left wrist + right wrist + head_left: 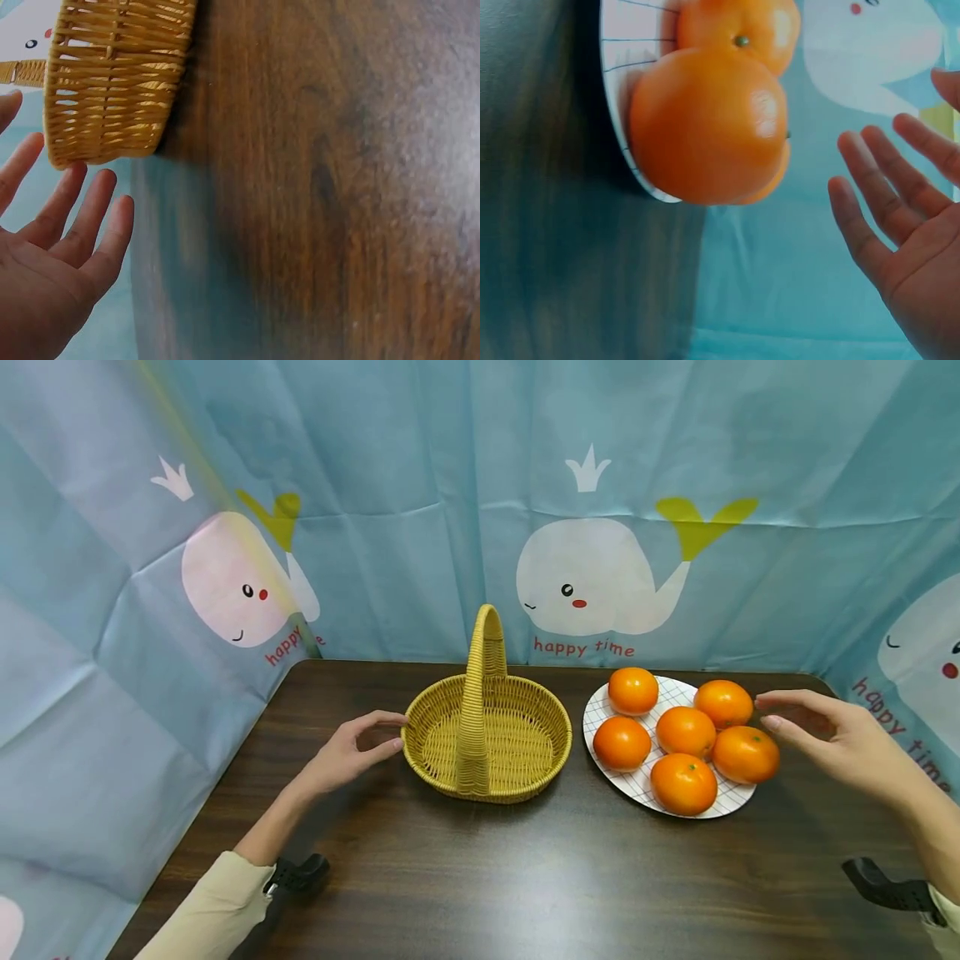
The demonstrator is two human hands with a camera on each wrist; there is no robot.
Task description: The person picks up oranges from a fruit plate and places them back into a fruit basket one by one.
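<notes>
Basket (517, 739) by spread left hand (352, 753), oranges (686, 732) by spread right hand (851, 745), whole plate (726, 798) in head view only

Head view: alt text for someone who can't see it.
A person's left hand is at the rim of a yellow wicker basket; the right hand is beside six oranges on a gridded white plate. Behind the dark wooden table hangs a whale-print curtain.

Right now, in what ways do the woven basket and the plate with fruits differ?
The basket is yellow and woven; the plate is white with a thin dark grid. The basket has deep walls and a tall arched handle, while the plate looks shallow, with no handle visible. Six orange fruits lie on the plate; none shows in the basket. Both rest on the dark tabletop.
</notes>
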